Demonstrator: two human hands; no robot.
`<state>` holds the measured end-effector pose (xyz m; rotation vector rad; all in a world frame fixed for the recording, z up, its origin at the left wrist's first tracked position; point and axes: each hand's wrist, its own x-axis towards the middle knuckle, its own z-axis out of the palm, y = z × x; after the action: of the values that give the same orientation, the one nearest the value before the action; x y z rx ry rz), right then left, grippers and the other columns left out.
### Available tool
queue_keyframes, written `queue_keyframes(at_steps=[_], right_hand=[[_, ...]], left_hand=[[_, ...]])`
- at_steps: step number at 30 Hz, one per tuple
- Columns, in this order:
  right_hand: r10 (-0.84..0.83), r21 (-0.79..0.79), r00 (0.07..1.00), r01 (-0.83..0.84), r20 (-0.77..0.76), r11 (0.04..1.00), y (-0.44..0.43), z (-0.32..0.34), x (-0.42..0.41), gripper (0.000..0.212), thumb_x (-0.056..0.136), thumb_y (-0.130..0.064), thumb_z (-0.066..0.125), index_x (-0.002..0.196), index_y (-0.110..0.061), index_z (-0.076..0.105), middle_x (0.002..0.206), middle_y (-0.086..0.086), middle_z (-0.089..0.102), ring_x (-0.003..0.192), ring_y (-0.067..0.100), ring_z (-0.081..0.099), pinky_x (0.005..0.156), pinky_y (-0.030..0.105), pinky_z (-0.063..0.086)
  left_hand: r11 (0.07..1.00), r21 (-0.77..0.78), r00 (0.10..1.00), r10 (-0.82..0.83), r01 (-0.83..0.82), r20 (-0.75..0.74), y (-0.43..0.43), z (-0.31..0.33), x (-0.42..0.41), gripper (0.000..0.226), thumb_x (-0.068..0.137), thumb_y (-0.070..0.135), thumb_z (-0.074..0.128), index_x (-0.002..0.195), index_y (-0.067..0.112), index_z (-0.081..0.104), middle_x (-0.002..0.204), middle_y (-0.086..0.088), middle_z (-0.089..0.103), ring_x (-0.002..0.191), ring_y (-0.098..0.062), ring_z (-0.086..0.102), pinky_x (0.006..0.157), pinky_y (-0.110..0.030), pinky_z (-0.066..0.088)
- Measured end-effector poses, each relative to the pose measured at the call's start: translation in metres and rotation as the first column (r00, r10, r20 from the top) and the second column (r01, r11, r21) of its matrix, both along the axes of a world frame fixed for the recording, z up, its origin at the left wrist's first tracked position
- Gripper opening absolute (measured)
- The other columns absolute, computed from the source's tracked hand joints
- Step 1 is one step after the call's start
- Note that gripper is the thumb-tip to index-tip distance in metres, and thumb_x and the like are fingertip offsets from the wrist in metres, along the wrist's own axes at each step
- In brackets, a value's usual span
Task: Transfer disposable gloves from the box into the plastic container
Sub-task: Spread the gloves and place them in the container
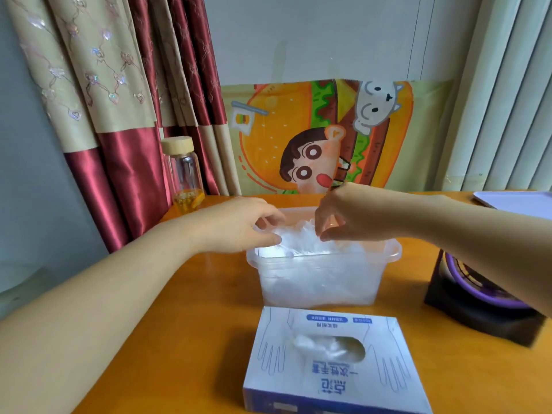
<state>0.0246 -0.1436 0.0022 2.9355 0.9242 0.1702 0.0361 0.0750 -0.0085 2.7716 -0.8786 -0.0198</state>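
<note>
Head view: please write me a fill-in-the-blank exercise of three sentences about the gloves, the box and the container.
1. The left hand and the right hand both pinch the gloves above the plastic container, which has no ____ on it.
2. The glove box lies ____ the container and the person.
3. The glass bottle stands to the ____ of the container.
Missing words: lid; between; left.
</note>
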Motion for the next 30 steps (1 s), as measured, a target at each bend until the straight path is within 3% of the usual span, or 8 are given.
queue_keyframes(at_steps=[2, 4, 8, 12, 15, 17, 21, 30], right_hand=[[0.075, -0.051, 0.994, -0.079, -0.086, 0.996, 0.008, -0.008, -0.029, 0.014, 0.09, -0.034, 0.06, 0.101, -0.033, 0.068, 0.091, -0.019, 0.061, 0.072, -0.003, 0.051, 0.063, 0.012, 0.039], [0.102, -0.135, 0.971, -0.133, -0.217, 0.982, 0.012, -0.027, -0.052, 0.019, 0.092, -0.032, 0.058, 0.109, -0.034, 0.066, 0.096, -0.019, 0.06, 0.08, -0.001, 0.052, 0.068, 0.012, 0.039], [0.06, -0.21, 0.932, -0.142, -0.357, 0.967, 0.007, -0.068, -0.073, 0.037, 0.094, -0.028, 0.057, 0.13, -0.036, 0.054, 0.128, -0.01, 0.053, 0.113, 0.011, 0.052, 0.092, 0.023, 0.04], [0.097, -0.21, 0.945, -0.169, -0.312, 0.963, 0.005, -0.088, -0.07, 0.049, 0.094, -0.029, 0.056, 0.139, -0.041, 0.042, 0.127, -0.003, 0.042, 0.106, 0.017, 0.052, 0.084, 0.022, 0.04], [0.122, -0.097, 0.956, -0.152, -0.266, 0.984, 0.006, -0.102, -0.063, 0.043, 0.093, -0.026, 0.058, 0.133, -0.04, 0.05, 0.12, -0.003, 0.045, 0.103, 0.019, 0.055, 0.08, 0.02, 0.043], [0.156, 0.001, 0.959, -0.16, -0.235, 0.987, 0.008, -0.11, -0.062, 0.035, 0.093, -0.026, 0.057, 0.127, -0.035, 0.059, 0.119, -0.004, 0.049, 0.103, 0.016, 0.056, 0.076, 0.013, 0.04], [0.211, 0.129, 0.959, -0.189, -0.189, 0.973, 0.009, -0.114, -0.069, 0.027, 0.095, -0.032, 0.052, 0.118, -0.031, 0.067, 0.118, -0.005, 0.053, 0.103, 0.012, 0.057, 0.077, 0.016, 0.046], [0.167, 0.106, 0.986, -0.166, -0.002, 0.981, 0.008, -0.081, -0.073, 0.018, 0.097, -0.029, 0.05, 0.107, -0.023, 0.063, 0.103, -0.006, 0.064, 0.09, 0.016, 0.061, 0.077, 0.032, 0.05]], left_hand=[[0.998, -0.039, 0.997, -0.053, 0.051, -0.048, -0.007, -0.01, -0.018, 0.041, 0.089, 0.037, 0.064, 0.129, 0.033, 0.054, 0.116, 0.019, 0.056, 0.102, 0.003, 0.055, 0.081, -0.011, 0.044], [0.996, 0.006, 0.981, -0.092, 0.094, -0.17, -0.013, -0.024, -0.034, 0.049, 0.084, 0.04, 0.069, 0.13, 0.035, 0.052, 0.118, 0.019, 0.056, 0.103, 0.002, 0.055, 0.084, -0.012, 0.046], [0.953, 0.242, 0.943, -0.103, 0.185, -0.317, -0.018, -0.057, -0.058, 0.09, 0.074, 0.055, 0.074, 0.148, 0.04, 0.025, 0.149, 0.019, 0.032, 0.132, -0.005, 0.035, 0.1, -0.016, 0.029], [0.929, 0.313, 0.937, -0.085, 0.197, -0.338, -0.021, -0.08, -0.064, 0.102, 0.072, 0.056, 0.075, 0.151, 0.04, 0.012, 0.158, 0.017, 0.009, 0.144, -0.012, 0.013, 0.113, -0.028, 0.02], [0.936, 0.297, 0.926, -0.067, 0.186, -0.371, -0.02, -0.085, -0.062, 0.099, 0.072, 0.056, 0.075, 0.15, 0.04, 0.017, 0.157, 0.018, 0.005, 0.144, -0.014, 0.006, 0.118, -0.035, 0.017], [0.938, 0.295, 0.928, -0.061, 0.179, -0.367, -0.02, -0.086, -0.062, 0.098, 0.071, 0.055, 0.076, 0.149, 0.039, 0.019, 0.157, 0.018, 0.006, 0.144, -0.014, 0.006, 0.117, -0.034, 0.017], [0.943, 0.284, 0.928, -0.057, 0.171, -0.367, -0.02, -0.086, -0.063, 0.096, 0.071, 0.054, 0.076, 0.148, 0.038, 0.02, 0.155, 0.019, 0.009, 0.142, -0.012, 0.007, 0.115, -0.032, 0.018], [0.951, 0.267, 0.925, -0.045, 0.155, -0.377, -0.021, -0.084, -0.068, 0.094, 0.071, 0.054, 0.077, 0.145, 0.035, 0.022, 0.147, 0.009, 0.025, 0.137, -0.016, 0.024, 0.106, -0.031, 0.033]])
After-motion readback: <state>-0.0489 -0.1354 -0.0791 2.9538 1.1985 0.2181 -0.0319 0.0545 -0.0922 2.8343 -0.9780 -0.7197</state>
